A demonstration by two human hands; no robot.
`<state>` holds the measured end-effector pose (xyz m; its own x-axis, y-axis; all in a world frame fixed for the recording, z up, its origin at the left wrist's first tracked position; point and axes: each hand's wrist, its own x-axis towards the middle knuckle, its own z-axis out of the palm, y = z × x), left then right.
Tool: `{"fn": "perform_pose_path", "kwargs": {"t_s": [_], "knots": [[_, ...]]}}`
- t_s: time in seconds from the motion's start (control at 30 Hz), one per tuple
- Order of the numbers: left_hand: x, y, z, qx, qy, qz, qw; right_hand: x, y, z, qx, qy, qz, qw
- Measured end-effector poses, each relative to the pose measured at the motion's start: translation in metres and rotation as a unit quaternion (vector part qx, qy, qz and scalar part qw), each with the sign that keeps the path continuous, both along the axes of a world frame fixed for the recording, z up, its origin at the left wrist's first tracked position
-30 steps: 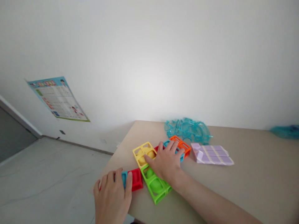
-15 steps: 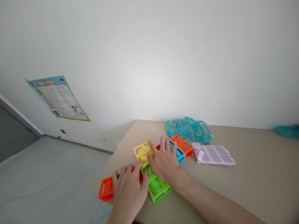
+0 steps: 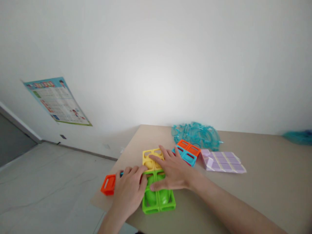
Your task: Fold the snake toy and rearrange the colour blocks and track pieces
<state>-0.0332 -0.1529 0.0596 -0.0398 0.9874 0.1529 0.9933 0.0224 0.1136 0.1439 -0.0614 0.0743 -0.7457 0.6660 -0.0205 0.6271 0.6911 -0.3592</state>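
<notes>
A toy of linked plastic cube frames lies on the table. Its green section [image 3: 158, 203] and yellow section [image 3: 147, 157] hold rounded pieces of matching colour. My left hand [image 3: 130, 187] curls over cubes to the left of the green section; blue and a bit of red peek out around its fingers, and an orange cube [image 3: 108, 184] juts out on its far side. My right hand [image 3: 174, 169] grips across the top, thumb on the green frame and fingers on the yellow one. Past it lie blue cubes [image 3: 188, 157] joined to orange ones [image 3: 192, 149].
Beside the cubes sits a purple piece with pale stripes [image 3: 225, 161]. Clear teal plastic parts [image 3: 198, 135] lie against the wall, and a teal bundle [image 3: 298, 137] rests at the far right. The table's left edge [image 3: 117, 164] drops to a tiled floor.
The green and yellow sections have swung from slanted to nearly straight. My right hand has shifted its thumb onto the green frame, off the blue cubes. My left hand moved slightly left.
</notes>
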Motion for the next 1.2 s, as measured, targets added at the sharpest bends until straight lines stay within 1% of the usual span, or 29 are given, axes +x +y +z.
{"fn": "perform_pose_path", "kwargs": {"t_s": [0.17, 0.33, 0.63, 0.83, 0.97, 1.07, 1.2], "knots": [[0.003, 0.003, -0.002, -0.003, -0.011, 0.002, 1.000, -0.002, -0.004, -0.008, 0.011, 0.004, 0.003, 1.000], [0.001, 0.008, 0.003, -0.017, -0.028, -0.033, 0.999, -0.003, -0.006, -0.015, 0.019, 0.022, -0.001, 1.000], [-0.004, 0.011, 0.007, -0.045, -0.011, -0.052, 0.998, -0.007, -0.009, -0.014, 0.027, 0.000, -0.020, 0.999], [-0.004, 0.015, 0.013, -0.073, -0.013, -0.085, 0.994, -0.009, -0.008, -0.016, 0.031, 0.002, -0.018, 0.999], [-0.010, 0.014, 0.015, -0.084, 0.003, -0.110, 0.990, -0.007, -0.008, -0.012, 0.016, -0.004, -0.014, 1.000], [-0.017, 0.014, 0.014, -0.087, -0.001, -0.127, 0.988, -0.003, -0.009, -0.009, 0.006, -0.011, -0.015, 1.000], [-0.022, 0.015, 0.014, -0.079, -0.014, -0.139, 0.987, 0.002, -0.010, -0.009, 0.007, -0.005, -0.022, 1.000]]}}
